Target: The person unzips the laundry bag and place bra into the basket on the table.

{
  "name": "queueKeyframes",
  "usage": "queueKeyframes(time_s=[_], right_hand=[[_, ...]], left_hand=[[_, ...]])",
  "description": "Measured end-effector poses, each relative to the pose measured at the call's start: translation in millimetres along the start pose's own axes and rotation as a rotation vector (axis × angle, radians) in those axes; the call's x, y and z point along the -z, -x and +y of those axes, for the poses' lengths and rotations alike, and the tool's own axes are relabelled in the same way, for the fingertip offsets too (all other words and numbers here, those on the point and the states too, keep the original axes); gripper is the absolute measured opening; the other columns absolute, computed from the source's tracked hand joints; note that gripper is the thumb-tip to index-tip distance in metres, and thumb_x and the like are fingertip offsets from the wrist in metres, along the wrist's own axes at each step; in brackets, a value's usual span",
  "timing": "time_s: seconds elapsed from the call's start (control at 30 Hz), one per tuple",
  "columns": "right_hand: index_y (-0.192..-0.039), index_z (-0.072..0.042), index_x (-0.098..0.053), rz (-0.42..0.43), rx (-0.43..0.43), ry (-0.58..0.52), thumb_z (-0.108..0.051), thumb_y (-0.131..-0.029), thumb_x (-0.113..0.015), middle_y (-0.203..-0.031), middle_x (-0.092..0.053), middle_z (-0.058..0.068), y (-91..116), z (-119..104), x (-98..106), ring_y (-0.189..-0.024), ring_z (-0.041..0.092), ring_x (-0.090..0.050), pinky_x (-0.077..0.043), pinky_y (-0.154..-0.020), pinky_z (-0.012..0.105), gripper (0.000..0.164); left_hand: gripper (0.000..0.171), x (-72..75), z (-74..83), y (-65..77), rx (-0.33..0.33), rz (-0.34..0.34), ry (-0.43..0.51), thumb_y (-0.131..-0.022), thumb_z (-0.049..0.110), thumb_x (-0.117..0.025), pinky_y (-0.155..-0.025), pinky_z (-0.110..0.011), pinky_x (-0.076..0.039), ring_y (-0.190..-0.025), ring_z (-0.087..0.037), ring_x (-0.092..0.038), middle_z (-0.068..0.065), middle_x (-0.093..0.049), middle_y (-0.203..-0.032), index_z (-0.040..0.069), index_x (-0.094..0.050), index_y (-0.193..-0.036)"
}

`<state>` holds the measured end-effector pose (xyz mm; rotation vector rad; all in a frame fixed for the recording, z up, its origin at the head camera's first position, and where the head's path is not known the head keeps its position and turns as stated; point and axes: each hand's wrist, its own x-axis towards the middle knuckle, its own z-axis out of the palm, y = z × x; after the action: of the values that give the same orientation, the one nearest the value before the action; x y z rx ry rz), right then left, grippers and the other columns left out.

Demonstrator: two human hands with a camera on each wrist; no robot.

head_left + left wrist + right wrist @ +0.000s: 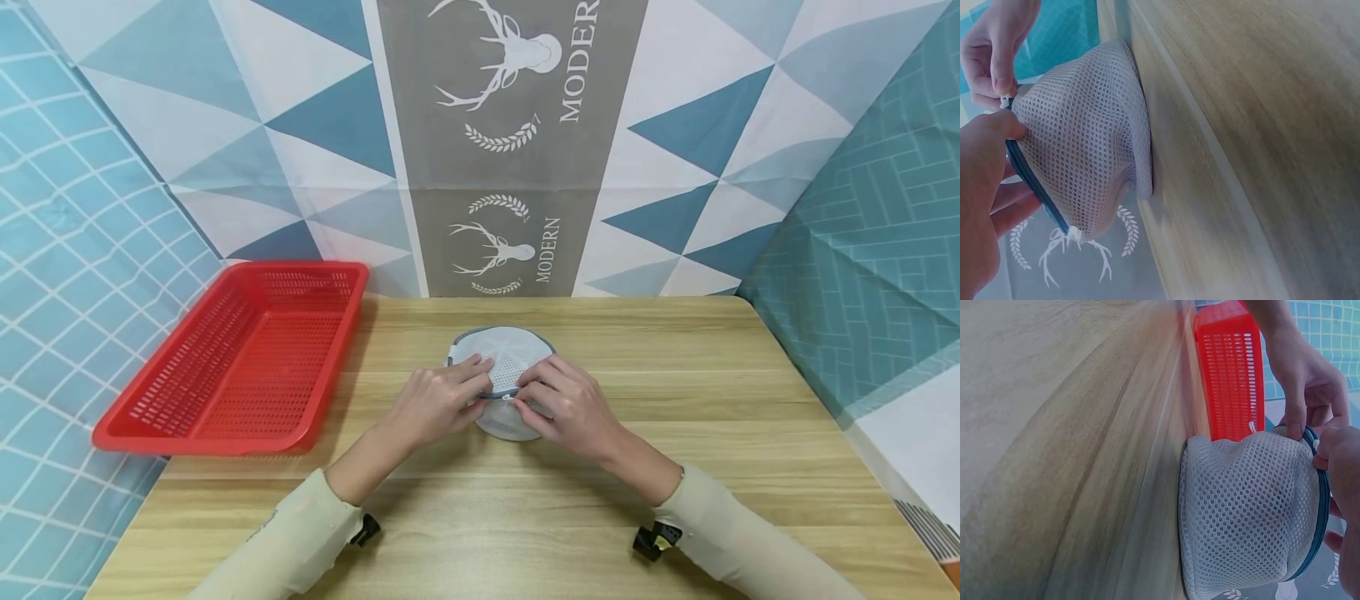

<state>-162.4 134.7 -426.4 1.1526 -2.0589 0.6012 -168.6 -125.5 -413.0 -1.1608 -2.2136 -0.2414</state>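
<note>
A round white mesh laundry bag (504,358) with dark blue edging stands on the wooden table, its zipper seam (1034,181) crossing it in front of both hands. Thumb and fingers of my left hand (438,402) pinch the blue zipper edge on the left. My right hand (570,408) pinches the same seam at the small white zipper pull (507,397), to the right of the left hand. Seen from the right wrist, the mesh side (1241,506) bulges out and its base rim rests on the tabletop. Part of the seam is hidden behind the fingers.
To the left, a red plastic basket (315,400) with slotted walls stands near the table's left edge. The wooden table (675,417) runs back to a patterned wall covering (510,150) with deer prints. Tiled-pattern sheets (75,250) flank it.
</note>
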Motion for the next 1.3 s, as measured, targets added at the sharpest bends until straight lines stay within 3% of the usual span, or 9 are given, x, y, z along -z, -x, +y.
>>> queueKeyframes(time_s=[0.27, 0.4, 0.47, 0.6, 0.7, 0.87, 1.3], right_hand=[[-0.088, -0.012, -0.082, -0.001, 0.003, 0.011, -0.020, -0.100, -0.082, -0.102, -0.080, 0.002, 2.3, 2.1, -1.1, -0.099, 0.020, -0.072, -0.062, -0.081, 0.037, 0.014], [-0.088, -0.012, -0.081, -0.002, 0.004, 0.006, -0.018, -0.098, -0.083, -0.101, -0.079, 0.002, 1.9, 2.1, -1.7, -0.098, 0.020, -0.071, -0.062, -0.080, 0.035, 0.012], [-0.088, -0.011, -0.081, 0.000, 0.006, 0.004, -0.017, -0.098, -0.084, -0.101, -0.079, 0.003, 1.7, 2.0, -2.0, -0.097, 0.020, -0.071, -0.062, -0.079, 0.034, 0.012], [-0.088, -0.011, -0.081, 0.009, 0.009, -0.002, -0.014, -0.096, -0.085, -0.100, -0.079, 0.003, 1.2, 1.8, -1.8, -0.095, 0.019, -0.071, -0.062, -0.078, 0.033, 0.009], [-0.089, -0.010, -0.081, 0.011, 0.001, -0.007, -0.012, -0.094, -0.087, -0.099, -0.078, 0.003, 0.8, 2.0, -1.3, -0.094, 0.019, -0.070, -0.062, -0.076, 0.032, 0.008], [-0.089, -0.010, -0.081, 0.016, 0.000, -0.007, -0.011, -0.092, -0.088, -0.099, -0.078, 0.002, -0.1, 2.2, -1.4, -0.092, 0.018, -0.069, -0.060, -0.074, 0.031, 0.008], [-0.087, -0.010, -0.080, 0.030, 0.028, -0.004, -0.019, -0.105, -0.075, -0.100, -0.078, 0.004, 0.8, 1.1, -2.8, -0.092, 0.019, -0.070, -0.061, -0.075, 0.031, 0.021]], left_hand=[[0.032, 1.8, 0.3, 0.9, 0.006, -0.034, 0.017, -0.083, 0.015, -0.097, -0.056, -0.031, -0.062, -0.118, -0.030, -0.085, -0.014, -0.085, -0.131, 0.011, -0.067, -0.093], [0.034, 0.7, -0.4, 2.0, 0.010, -0.031, 0.025, -0.083, 0.013, -0.096, -0.059, -0.032, -0.064, -0.118, -0.031, -0.085, -0.014, -0.085, -0.131, 0.010, -0.064, -0.091], [0.035, -0.1, -0.8, 2.4, 0.011, -0.022, 0.018, -0.082, 0.013, -0.097, -0.054, -0.028, -0.059, -0.117, -0.030, -0.086, -0.013, -0.085, -0.130, 0.011, -0.063, -0.090], [0.034, 0.4, -1.5, 1.2, 0.016, 0.011, 0.002, -0.080, 0.015, -0.098, -0.044, -0.020, -0.040, -0.111, -0.027, -0.087, -0.010, -0.086, -0.127, 0.015, -0.066, -0.089], [0.033, 0.5, -1.8, -0.7, 0.019, 0.038, 0.008, -0.080, 0.017, -0.100, -0.043, -0.020, -0.035, -0.108, -0.026, -0.088, -0.008, -0.087, -0.125, 0.017, -0.069, -0.092], [0.032, 0.7, -1.3, -2.7, 0.007, 0.047, 0.027, -0.083, 0.019, -0.101, -0.044, -0.022, -0.044, -0.108, -0.028, -0.088, -0.009, -0.087, -0.124, 0.017, -0.071, -0.095], [0.030, -0.3, 0.2, 1.7, 0.003, 0.017, 0.014, -0.083, 0.016, -0.099, -0.053, -0.028, -0.060, -0.113, -0.033, -0.087, -0.013, -0.086, -0.127, 0.015, -0.073, -0.095]])
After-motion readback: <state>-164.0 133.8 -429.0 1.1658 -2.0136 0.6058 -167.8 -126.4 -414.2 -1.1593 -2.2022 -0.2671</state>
